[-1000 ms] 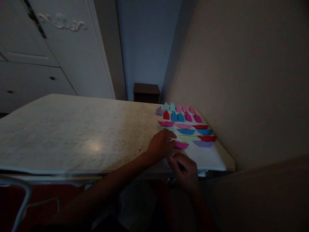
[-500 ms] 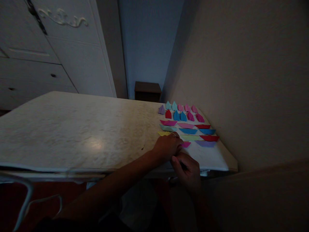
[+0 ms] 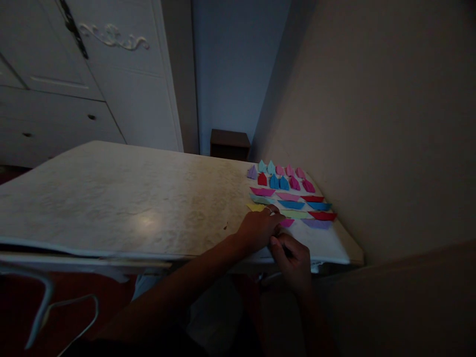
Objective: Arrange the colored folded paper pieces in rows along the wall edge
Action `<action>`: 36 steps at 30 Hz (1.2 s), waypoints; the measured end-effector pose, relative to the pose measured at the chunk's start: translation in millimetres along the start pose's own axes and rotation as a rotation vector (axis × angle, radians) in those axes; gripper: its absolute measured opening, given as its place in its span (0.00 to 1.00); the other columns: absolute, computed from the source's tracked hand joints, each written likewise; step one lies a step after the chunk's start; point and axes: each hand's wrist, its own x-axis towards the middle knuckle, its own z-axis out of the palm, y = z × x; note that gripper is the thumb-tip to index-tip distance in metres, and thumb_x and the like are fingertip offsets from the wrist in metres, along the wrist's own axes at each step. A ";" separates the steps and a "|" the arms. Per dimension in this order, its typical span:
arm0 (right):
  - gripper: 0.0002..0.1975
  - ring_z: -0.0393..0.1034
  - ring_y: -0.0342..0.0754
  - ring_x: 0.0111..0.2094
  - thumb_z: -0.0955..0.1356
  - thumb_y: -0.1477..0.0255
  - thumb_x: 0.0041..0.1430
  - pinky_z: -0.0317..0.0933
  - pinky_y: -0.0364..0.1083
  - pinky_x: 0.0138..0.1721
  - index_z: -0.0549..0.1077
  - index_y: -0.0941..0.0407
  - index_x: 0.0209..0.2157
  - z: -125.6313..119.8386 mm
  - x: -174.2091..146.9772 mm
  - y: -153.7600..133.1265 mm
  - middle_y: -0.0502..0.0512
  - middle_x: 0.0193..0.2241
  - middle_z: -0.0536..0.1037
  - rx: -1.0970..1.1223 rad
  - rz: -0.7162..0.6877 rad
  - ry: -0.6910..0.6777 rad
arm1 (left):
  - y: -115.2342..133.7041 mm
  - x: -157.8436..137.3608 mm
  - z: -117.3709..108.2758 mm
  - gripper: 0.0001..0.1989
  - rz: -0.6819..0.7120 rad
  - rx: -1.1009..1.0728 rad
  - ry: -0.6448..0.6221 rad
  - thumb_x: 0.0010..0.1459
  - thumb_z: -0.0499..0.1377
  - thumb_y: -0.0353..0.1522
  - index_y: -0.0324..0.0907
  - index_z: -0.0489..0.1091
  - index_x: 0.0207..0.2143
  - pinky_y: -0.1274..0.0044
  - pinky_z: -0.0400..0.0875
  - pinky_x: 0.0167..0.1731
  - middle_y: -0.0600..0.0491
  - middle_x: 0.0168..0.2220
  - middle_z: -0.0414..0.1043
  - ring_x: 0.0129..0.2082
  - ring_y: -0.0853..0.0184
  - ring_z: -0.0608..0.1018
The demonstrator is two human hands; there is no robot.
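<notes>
My left hand, a ring on one finger, reaches over the near rows of folded paper boats, its fingers curled down. Close against it is my right hand, fingers bent and thumb pressed in near the left fingertips. Whatever lies between the fingers is hidden. A yellow paper boat and a magenta paper boat are partly covered by my left hand. Beside them lie a pale green boat, a purple boat and a red boat.
Farther back on the pale table are more boats, such as a blue one, and small folded paper pieces like the red one. The wall borders the right side. A white cabinet and a brown box-like stand are beyond.
The camera view has shifted slightly, moving the table and cabinet a little to the right. Both hands remain together at the same place by the boats.
</notes>
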 end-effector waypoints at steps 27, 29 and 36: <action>0.20 0.58 0.42 0.19 0.63 0.58 0.61 0.52 0.41 0.23 0.68 0.55 0.21 123.8 77.1 -76.0 0.46 0.17 0.65 0.160 0.098 -0.256 | -159.4 -185.5 -112.9 0.12 -0.529 -0.585 0.516 0.55 0.59 0.36 0.38 0.77 0.36 0.80 0.67 0.24 0.51 0.29 0.78 0.26 0.69 0.76; 0.16 0.62 0.43 0.21 0.64 0.60 0.60 0.54 0.41 0.24 0.69 0.55 0.23 142.4 81.9 -79.6 0.47 0.19 0.68 0.105 0.088 -0.312 | -156.6 -187.3 -114.5 0.12 -0.576 -0.688 0.540 0.54 0.60 0.37 0.38 0.77 0.36 0.82 0.65 0.20 0.51 0.27 0.77 0.22 0.71 0.73; 0.08 0.67 0.45 0.25 0.64 0.65 0.58 0.57 0.43 0.28 0.71 0.55 0.32 149.2 73.1 -83.3 0.49 0.23 0.72 -0.063 -0.025 -0.407 | -147.7 -187.2 -116.7 0.13 -0.625 -0.808 0.617 0.51 0.62 0.37 0.37 0.77 0.35 0.82 0.63 0.19 0.53 0.25 0.74 0.19 0.73 0.70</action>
